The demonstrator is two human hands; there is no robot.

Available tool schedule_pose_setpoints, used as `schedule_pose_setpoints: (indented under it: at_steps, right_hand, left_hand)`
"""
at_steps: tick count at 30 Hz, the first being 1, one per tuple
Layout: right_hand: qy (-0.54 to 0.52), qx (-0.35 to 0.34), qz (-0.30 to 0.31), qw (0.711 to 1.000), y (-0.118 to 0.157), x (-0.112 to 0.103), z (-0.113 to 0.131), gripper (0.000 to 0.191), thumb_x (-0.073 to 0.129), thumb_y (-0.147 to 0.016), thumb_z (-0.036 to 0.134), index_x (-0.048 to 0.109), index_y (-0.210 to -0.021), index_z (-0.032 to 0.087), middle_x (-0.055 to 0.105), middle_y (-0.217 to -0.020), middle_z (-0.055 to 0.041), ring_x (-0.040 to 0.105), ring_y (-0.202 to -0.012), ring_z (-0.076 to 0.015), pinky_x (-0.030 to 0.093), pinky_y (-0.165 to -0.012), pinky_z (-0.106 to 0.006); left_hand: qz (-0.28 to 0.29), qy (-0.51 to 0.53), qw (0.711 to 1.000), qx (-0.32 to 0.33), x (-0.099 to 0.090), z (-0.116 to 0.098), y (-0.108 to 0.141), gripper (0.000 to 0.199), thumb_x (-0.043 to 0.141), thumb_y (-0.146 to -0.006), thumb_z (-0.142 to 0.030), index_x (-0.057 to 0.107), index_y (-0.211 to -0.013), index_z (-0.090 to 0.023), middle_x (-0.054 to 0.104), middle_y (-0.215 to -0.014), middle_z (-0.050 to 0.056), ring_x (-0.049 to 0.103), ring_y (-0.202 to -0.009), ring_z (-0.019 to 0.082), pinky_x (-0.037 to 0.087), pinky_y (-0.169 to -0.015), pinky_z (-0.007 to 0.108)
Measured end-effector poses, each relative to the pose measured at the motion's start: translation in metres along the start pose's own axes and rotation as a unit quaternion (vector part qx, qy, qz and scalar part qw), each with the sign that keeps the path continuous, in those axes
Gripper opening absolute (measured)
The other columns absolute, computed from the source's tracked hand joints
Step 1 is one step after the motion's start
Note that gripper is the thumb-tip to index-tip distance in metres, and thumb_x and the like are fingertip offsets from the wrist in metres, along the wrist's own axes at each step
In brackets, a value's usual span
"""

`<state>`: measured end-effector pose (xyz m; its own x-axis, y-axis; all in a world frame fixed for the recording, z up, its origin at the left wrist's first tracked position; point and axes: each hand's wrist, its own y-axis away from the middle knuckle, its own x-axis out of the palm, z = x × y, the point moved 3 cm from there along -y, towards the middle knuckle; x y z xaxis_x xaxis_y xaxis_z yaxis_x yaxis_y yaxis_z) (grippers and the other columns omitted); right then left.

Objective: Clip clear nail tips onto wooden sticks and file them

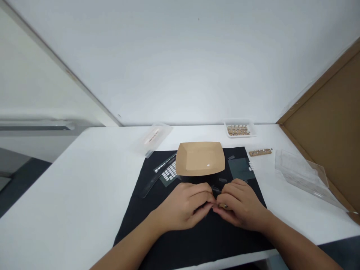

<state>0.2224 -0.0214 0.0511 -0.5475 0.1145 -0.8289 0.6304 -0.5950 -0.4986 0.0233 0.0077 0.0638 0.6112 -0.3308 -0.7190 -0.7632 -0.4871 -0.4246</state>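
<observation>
- The left hand (189, 206) is curled over the black cloth (168, 249), thumb and fingertips pressed together; whether something small is pinched there is too blurred to tell
- The right hand (239, 204) pinches a small brown piece (224, 206) with a bit of metal on it, fingers curled around so that only part of it shows
- That piece lies between thumb and fingers of the right hand, just beside the left fingertips, and the two hands meet at their tips
- Beyond the hands, the brown paper tray (200, 159) sits partly on the cloth, with one small white oval (208, 165) inside
- Left of the tray are a sheet of white ovals (169, 172) and a long dark curved strip (157, 180)
- Right of the tray lies a dark sheet (242, 168), with small clear pieces (231, 158) near it and more white ovals (251, 166) at its right edge
- On the white surface (70, 195), past the cloth, are a clear lid with lettering (157, 137), a white plastic box (240, 136) of brown pieces with metal pins, and a brown strip with pins (260, 152)
- Clear plastic cases (302, 174) rest farther right, near the cardboard (329, 123)
</observation>
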Motion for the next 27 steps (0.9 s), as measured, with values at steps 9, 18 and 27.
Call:
schedule_pose_setpoints:
  at_steps: [9, 18, 27]
  right_hand:
    - [-0.084, 0.024, -0.029, 0.996, 0.0029, -0.0019, 0.0038, 0.011, 0.065, -0.099, 0.015, 0.058, -0.103, 0.022, 0.074, -0.091, -0.0028, 0.065, -0.081, -0.018, 0.044, -0.073, -0.035]
    - [-0.084, 0.018, -0.059, 0.995, 0.0008, -0.0052, 0.0029, 0.013, 0.066, -0.096, 0.015, 0.058, -0.102, 0.022, 0.073, -0.088, -0.002, 0.064, -0.077, -0.0173, 0.044, -0.071, -0.035]
    - [-0.085, 0.018, -0.059, 0.994, 0.0019, -0.0021, 0.0014, 0.012, 0.07, -0.099, 0.024, 0.059, -0.099, 0.021, 0.071, -0.09, -0.0024, 0.064, -0.08, -0.0166, 0.043, -0.074, -0.033]
  left_hand:
    - [-0.007, -0.041, 0.999, 0.012, 0.0011, -0.0029, 0.0011, 0.012, 0.053, -0.101, -0.014, 0.064, -0.104, -0.018, 0.072, -0.095, 0.006, 0.068, -0.077, 0.016, 0.051, -0.065, 0.027]
    - [-0.057, -0.04, 0.997, 0.029, 0.0062, -0.0018, 0.0026, 0.015, 0.06, -0.096, -0.009, 0.063, -0.107, -0.019, 0.073, -0.093, 0.005, 0.068, -0.075, 0.015, 0.053, -0.067, 0.027]
    - [-0.081, -0.058, 0.994, 0.039, 0.0082, -0.0002, 0.0023, 0.014, 0.064, -0.092, -0.008, 0.064, -0.101, -0.019, 0.071, -0.088, 0.004, 0.066, -0.071, 0.015, 0.052, -0.063, 0.026]
